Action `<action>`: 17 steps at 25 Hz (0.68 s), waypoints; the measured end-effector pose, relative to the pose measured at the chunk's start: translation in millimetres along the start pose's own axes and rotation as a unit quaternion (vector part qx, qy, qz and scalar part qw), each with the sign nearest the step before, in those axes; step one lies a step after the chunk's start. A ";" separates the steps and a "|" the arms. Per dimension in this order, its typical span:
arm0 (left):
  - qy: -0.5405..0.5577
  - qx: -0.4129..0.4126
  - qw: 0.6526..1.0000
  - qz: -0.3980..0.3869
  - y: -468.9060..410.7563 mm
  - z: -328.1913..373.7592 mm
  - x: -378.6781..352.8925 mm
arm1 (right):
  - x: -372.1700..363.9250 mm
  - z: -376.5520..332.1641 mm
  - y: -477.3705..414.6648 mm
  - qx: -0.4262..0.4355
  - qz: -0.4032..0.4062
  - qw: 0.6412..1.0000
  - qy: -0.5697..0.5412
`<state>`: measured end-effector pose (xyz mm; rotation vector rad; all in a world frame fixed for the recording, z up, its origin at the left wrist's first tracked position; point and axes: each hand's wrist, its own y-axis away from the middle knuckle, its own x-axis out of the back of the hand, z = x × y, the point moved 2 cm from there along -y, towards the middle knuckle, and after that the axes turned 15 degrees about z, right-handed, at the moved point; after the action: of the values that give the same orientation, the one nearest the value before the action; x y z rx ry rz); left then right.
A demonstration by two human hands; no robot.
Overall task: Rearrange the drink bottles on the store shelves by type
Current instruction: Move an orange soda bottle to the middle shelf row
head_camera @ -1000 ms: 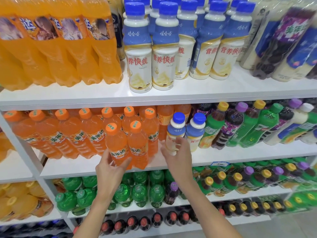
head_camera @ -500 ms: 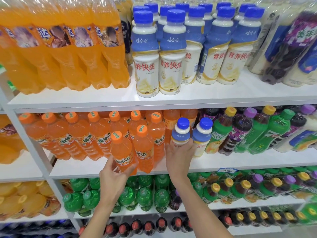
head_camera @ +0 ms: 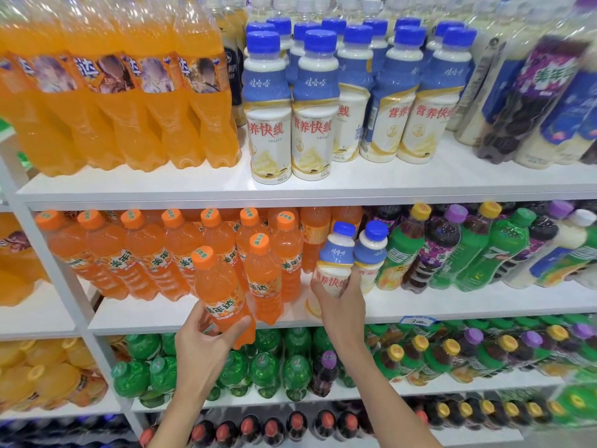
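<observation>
Left grip (head_camera: pixel 206 347) clasping the orange soda (head_camera: pixel 219 286), right grip (head_camera: pixel 342 307) the milk bottle (head_camera: pixel 334 257): lift both clear of neighbours.

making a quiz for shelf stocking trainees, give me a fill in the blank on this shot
The left hand grips a soda bottle whose drink is ____.
The right hand holds a small milk drink bottle whose cap is ____.
The large milk drink bottles stand on the shelf ____ it.
Missing: orange; blue; above.

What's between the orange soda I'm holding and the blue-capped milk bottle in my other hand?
Another orange soda bottle, standing on the shelf; the head view shows it.
</observation>
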<state>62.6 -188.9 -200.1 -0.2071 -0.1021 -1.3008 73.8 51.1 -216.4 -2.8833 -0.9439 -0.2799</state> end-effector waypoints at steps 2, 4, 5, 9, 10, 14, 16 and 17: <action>0.003 -0.007 1.000 -0.006 5.8 6.4 -0.7 | 12.2 -3.4 5.5 -0.014 -0.013 1.000 -0.025; 0.009 -0.001 1.000 -0.002 14.3 16.9 -4.2 | 24.9 -8.1 8.7 -0.021 -0.026 0.999 -0.028; 0.011 0.004 1.000 -0.001 19.1 23.7 -7.3 | 30.7 -11.9 10.1 -0.023 -0.037 0.999 -0.030; 0.006 -0.009 0.999 -0.030 36.8 48.2 -20.3 | 54.9 -30.3 14.6 -0.009 -0.062 0.997 -0.047; 0.009 -0.005 0.999 -0.031 40.1 52.1 -23.2 | 61.6 -37.8 15.6 -0.003 -0.063 0.997 -0.051; 0.033 0.001 0.998 -0.046 50.0 63.5 -35.3 | 88.3 -84.9 6.8 0.031 -0.059 0.992 -0.106; 0.047 0.004 0.998 -0.052 51.9 65.4 -40.8 | 98.3 -116.2 -8.4 0.046 -0.041 0.989 -0.137; 0.051 0.004 0.997 -0.053 52.3 67.3 -43.6 | 101.8 -133.7 -18.4 0.061 -0.027 0.987 -0.144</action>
<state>104.2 -120.4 -147.6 -0.1301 -0.0310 -1.4138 124.2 105.1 -64.4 -2.8357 -1.0417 0.1904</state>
